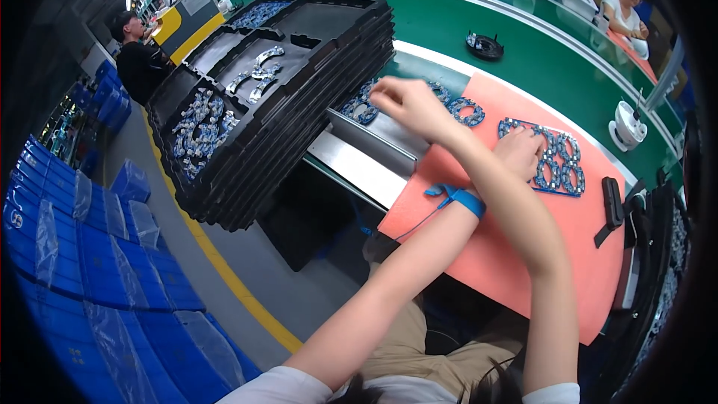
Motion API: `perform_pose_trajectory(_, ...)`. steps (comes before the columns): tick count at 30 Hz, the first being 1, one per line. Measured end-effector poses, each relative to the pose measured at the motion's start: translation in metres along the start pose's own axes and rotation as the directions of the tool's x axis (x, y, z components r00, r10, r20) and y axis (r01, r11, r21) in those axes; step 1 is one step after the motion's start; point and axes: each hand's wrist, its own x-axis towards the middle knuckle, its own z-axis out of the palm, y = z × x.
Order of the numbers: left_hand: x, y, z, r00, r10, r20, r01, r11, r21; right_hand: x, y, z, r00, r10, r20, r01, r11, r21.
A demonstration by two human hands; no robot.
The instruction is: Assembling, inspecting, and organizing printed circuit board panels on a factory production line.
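Observation:
My forearms cross over a salmon-coloured mat (441, 209). My left hand (520, 151), a blue wrist strap (465, 200) on its wrist, lies at the right with fingers bent over the left part of a panel of ring-shaped circuit boards (570, 179); it grips the panel and hides part of it. Further left, my right hand (411, 108) hovers with curled, pinched fingers above a metal tray (363, 161). Anything between those fingertips is too small to make out. Close beside them is a blue ring-shaped circuit board (364, 111). Another ring board (467, 112) sits at the mat's far edge.
Stacked black trays (299, 67) holding loose board pieces (198, 131) rise at the left. A green conveyor (434, 19) runs behind, carrying a black round part (485, 46) and a white housing (628, 126). Blue crates (90, 254) fill the lower left. Other people sit farther off.

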Motion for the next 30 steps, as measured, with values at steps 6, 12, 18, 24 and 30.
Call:
perform_pose_trajectory(6,0.004,0.009,-0.006,0.999,-0.017,-0.040,0.009,0.982,-0.189,-0.070,-0.044,-0.016,0.983,-0.126,0.134,0.174,0.875,-0.452)
perform_pose_trajectory(12,0.007,0.009,-0.009,0.998,-0.017,-0.065,0.003,0.977,-0.212,-0.094,-0.048,-0.034,0.987,-0.101,0.123,0.146,0.882,-0.449)
perform_pose_trajectory(18,0.004,0.002,-0.006,0.988,0.024,-0.152,-0.028,0.999,-0.027,-0.101,-0.040,-0.028,0.937,-0.307,0.166,0.340,0.697,-0.631)
perform_pose_trajectory(24,-0.001,0.000,-0.004,0.989,-0.109,-0.101,0.122,0.984,0.127,-0.124,-0.045,-0.039,0.929,-0.360,-0.079,0.271,0.812,-0.517)
perform_pose_trajectory(30,-0.005,0.014,-0.006,0.974,-0.163,0.159,0.126,0.967,0.221,-0.220,-0.114,-0.102,0.933,0.028,-0.360,-0.062,0.994,-0.085)
